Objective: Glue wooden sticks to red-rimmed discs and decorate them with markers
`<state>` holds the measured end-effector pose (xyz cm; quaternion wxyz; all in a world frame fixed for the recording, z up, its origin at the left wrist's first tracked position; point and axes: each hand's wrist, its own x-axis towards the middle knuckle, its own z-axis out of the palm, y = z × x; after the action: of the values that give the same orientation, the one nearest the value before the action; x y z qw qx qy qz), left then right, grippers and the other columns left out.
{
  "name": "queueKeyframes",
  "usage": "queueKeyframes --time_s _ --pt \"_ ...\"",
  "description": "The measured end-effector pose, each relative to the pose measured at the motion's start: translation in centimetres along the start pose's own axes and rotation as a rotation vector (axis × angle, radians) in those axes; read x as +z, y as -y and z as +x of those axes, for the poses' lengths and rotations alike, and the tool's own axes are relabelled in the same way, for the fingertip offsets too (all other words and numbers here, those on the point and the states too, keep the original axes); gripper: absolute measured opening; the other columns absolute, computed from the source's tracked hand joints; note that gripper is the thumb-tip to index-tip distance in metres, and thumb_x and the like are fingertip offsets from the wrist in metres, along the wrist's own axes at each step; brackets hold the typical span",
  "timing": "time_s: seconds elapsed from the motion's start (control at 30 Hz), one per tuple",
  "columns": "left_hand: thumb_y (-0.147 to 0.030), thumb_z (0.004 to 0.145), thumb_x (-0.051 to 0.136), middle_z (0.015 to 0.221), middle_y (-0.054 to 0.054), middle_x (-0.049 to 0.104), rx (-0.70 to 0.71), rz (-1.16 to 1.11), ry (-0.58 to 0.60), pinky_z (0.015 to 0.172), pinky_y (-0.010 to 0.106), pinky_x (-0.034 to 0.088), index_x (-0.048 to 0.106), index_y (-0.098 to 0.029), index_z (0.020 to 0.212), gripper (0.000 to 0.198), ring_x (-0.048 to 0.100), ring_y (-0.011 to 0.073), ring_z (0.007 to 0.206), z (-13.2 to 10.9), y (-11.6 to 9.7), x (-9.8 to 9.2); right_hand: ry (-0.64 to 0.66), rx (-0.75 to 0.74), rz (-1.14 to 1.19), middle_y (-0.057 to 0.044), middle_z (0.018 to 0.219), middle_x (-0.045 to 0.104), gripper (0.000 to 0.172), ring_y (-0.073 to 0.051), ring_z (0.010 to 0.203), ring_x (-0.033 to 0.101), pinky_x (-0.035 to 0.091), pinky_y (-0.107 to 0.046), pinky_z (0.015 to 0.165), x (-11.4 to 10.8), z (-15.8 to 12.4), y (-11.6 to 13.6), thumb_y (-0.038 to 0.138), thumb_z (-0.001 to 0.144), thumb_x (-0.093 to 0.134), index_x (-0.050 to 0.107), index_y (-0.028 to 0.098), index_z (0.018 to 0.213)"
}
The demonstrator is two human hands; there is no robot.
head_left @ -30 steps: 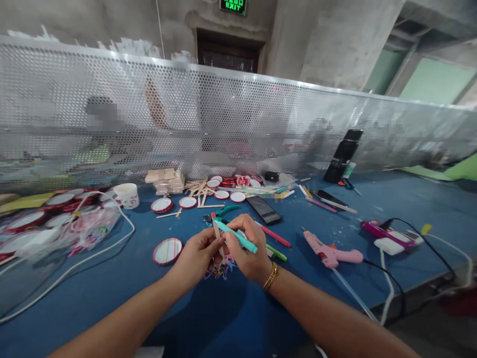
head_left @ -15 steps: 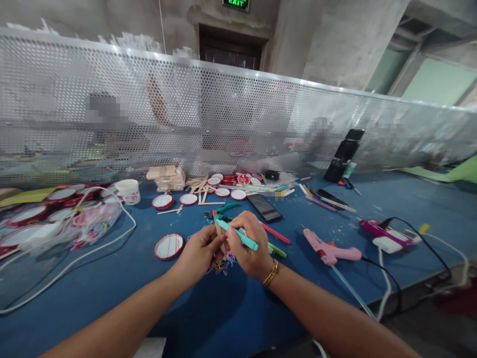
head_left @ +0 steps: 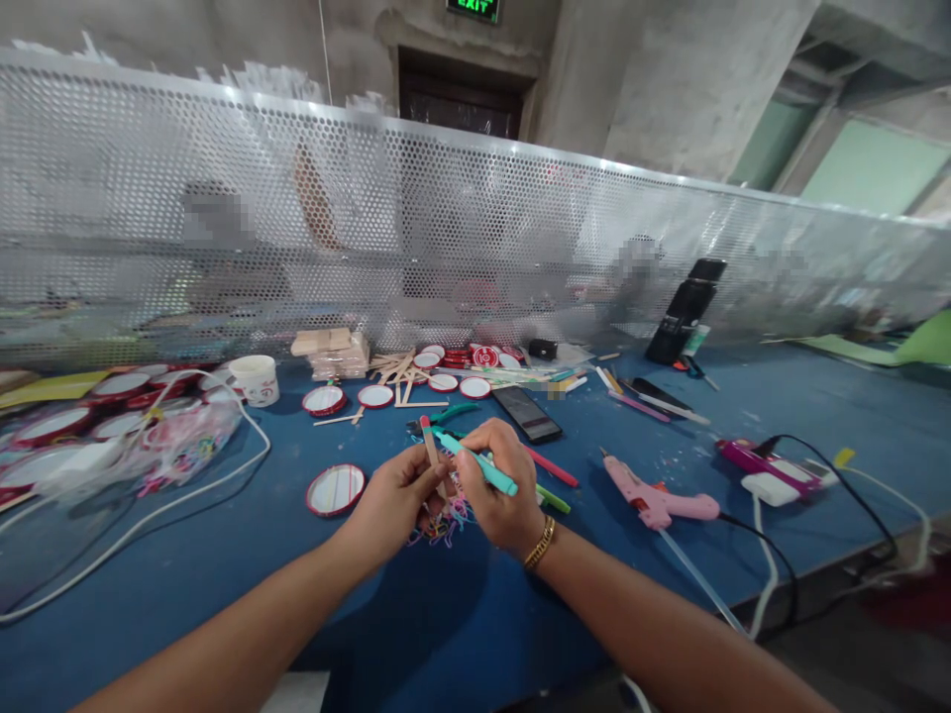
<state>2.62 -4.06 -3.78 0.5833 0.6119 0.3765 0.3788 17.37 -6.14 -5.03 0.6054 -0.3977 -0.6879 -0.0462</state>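
My left hand (head_left: 401, 497) is closed on a wooden craft stick (head_left: 431, 446) whose upper end is coloured red. In my right hand (head_left: 505, 485) is a turquoise marker (head_left: 486, 468), gripped like a pen, its tip close to the stick; I cannot tell whether the two touch. Beneath both hands lies a tangle of colourful rubber bands (head_left: 444, 530), partly hidden. A red-rimmed lid (head_left: 336, 490) with thin lines across its white face rests left of my left hand. Beyond my right hand are a red marker (head_left: 551, 464) and a green marker (head_left: 554, 498).
A pink glue gun (head_left: 654, 492) and a magenta power strip (head_left: 773, 467) with cords lie at right. A phone (head_left: 529, 413), loose craft sticks (head_left: 401, 371) and several lids are farther back. At left stand a paper cup (head_left: 255, 380) and bagged lids. A perforated metal screen (head_left: 446, 228) runs behind.
The turquoise marker's tip has moved slightly down and right, away from the stick's red end. The stick leans a little more to the left, still in my left hand.
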Motion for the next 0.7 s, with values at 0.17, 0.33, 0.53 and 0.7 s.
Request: queueKeyframes --time_s 0.17,0.33,0.53,0.7 --pt "-0.047 0.073 0.069 0.051 -0.004 0.050 0.007 -0.015 0.024 0.040 0.019 0.032 0.057 -0.018 0.069 0.032 0.044 0.0082 0.043 -0.15 -0.20 0.17 0.006 -0.020 0.023 -0.002 0.077 0.058 0.004 -0.017 0.075 0.055 0.045 -0.035 0.075 0.09 -0.02 0.21 0.018 0.083 0.050 0.054 0.021 0.082" --pt "-0.046 0.071 0.071 0.052 -0.004 0.051 0.002 -0.010 0.016 0.040 0.019 0.033 0.057 -0.018 0.069 0.032 0.044 0.0081 0.043 -0.13 -0.24 0.17 0.025 -0.025 -0.003 -0.001 0.076 0.058 0.005 -0.016 0.074 0.054 0.045 -0.034 0.075 0.08 0.02 0.13 0.018 0.083 0.050 0.054 0.021 0.081" --pt "-0.049 0.073 0.067 0.055 -0.003 0.051 0.007 0.032 -0.001 0.040 0.020 0.034 0.056 -0.018 0.072 0.033 0.045 0.0093 0.045 -0.12 -0.20 0.11 0.009 -0.017 -0.002 -0.002 0.077 0.058 0.003 -0.017 0.076 0.054 0.045 -0.034 0.075 0.08 -0.05 0.11 0.019 0.084 0.050 0.053 0.020 0.083" --pt "-0.049 0.073 0.066 0.054 -0.003 0.050 0.004 0.035 0.012 0.040 0.020 0.035 0.055 -0.018 0.070 0.033 0.045 0.0094 0.045 -0.18 -0.24 0.19 0.028 -0.036 -0.002 -0.002 0.077 0.058 0.004 -0.016 0.075 0.054 0.044 -0.035 0.076 0.13 -0.03 0.14 0.019 0.084 0.050 0.053 0.021 0.082"
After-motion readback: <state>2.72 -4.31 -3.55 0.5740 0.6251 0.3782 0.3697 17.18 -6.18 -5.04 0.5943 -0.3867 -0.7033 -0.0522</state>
